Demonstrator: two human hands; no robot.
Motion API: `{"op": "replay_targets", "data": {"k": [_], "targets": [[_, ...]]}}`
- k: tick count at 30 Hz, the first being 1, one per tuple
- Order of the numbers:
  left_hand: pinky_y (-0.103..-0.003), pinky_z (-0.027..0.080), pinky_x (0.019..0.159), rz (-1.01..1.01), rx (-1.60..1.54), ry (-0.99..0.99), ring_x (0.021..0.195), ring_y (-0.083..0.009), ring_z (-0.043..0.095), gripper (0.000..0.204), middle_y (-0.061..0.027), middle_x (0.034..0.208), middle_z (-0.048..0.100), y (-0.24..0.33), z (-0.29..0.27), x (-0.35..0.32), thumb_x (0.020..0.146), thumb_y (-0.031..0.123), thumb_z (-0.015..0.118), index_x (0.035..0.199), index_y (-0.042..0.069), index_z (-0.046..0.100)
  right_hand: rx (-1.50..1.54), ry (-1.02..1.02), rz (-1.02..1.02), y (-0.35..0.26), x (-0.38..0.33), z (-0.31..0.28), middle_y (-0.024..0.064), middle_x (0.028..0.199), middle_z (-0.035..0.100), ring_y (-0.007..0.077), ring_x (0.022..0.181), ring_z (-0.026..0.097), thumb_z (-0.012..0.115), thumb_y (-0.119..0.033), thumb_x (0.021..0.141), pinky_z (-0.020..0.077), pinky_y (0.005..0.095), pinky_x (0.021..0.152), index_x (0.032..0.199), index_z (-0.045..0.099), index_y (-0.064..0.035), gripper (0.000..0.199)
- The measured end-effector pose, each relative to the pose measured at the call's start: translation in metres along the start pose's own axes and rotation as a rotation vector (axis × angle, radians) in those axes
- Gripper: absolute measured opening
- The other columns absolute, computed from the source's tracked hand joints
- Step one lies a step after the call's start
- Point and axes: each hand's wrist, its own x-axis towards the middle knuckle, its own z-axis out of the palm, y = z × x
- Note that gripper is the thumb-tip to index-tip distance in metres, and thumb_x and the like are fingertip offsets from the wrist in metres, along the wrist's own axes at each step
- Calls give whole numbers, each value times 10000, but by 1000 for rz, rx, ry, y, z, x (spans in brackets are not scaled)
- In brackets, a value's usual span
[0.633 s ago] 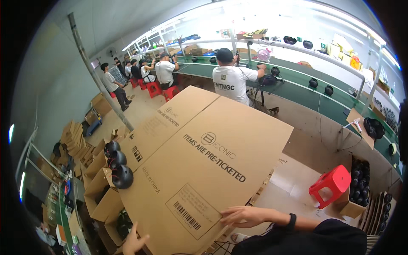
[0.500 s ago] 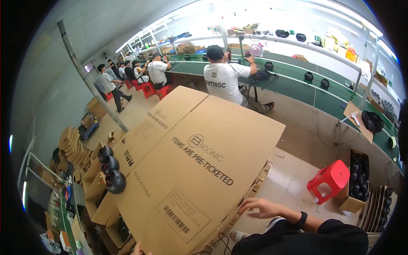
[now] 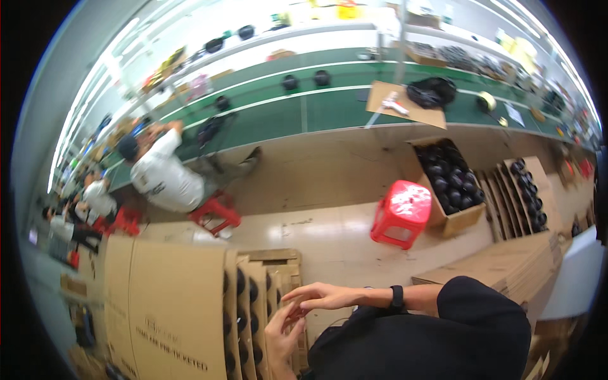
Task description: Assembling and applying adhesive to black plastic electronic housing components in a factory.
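My right hand (image 3: 324,296), with a black band on the wrist, reaches leftward with its fingers stretched out. Just below it my left hand (image 3: 283,334) is raised with its fingers apart, close against the right fingertips. I see nothing held in either hand. Directly left of them stands a large brown carton (image 3: 174,278) with dark print. Beside it, cardboard layers (image 3: 258,278) have rows of black round objects (image 3: 241,318) between them.
A red plastic stool (image 3: 401,214) stands beyond my hands, beside a box of black balls (image 3: 451,183). Stacked flat cardboard (image 3: 500,263) lies at right. A seated co-worker (image 3: 166,172) works at the long green conveyor bench (image 3: 266,114). On it rests cardboard (image 3: 396,104) with a white tool.
The view has swung right, so the carton now sits lower left. My left hand has left the carton's near edge and come up to meet my right hand.
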Motion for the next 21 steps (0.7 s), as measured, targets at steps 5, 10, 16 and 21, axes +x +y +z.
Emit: {"op": "replay_targets", "data": {"k": [5, 10, 16, 21], "targets": [[-340, 527, 643, 427, 381, -74, 700, -273, 685, 121, -173, 806, 686, -2, 85, 121, 913, 67, 671, 989, -24, 697, 789, -97, -146, -33, -50, -93, 166, 1425, 491, 238, 1291, 524, 531, -122, 993, 388, 403, 1142, 1521, 300, 5, 590], [-357, 450, 513, 351, 308, -202, 527, -226, 592, 211, -146, 636, 604, -29, 147, 215, 981, 151, 588, 863, 12, 696, 734, 117, -330, -55, -77, -134, 202, 1553, 321, 286, 1440, 340, 494, -87, 985, 254, 425, 1214, 1547, 212, 11, 637], [-260, 492, 565, 75, -214, -413, 652, -98, 613, 118, -89, 765, 662, -29, 200, 339, 905, 40, 681, 1005, -16, 708, 429, 355, -532, -86, -66, -232, 223, 1611, 194, 312, 1499, 220, 561, -149, 954, 135, 456, 1239, 1581, 49, -42, 817], [-298, 515, 595, 415, 66, -508, 654, -189, 658, 124, -122, 799, 680, 8, 221, 461, 919, 79, 670, 978, -26, 698, 929, 301, -578, -156, -35, -311, 218, 1627, 138, 303, 1514, 173, 589, -178, 940, 137, 445, 1233, 1582, 27, -42, 864]]}}
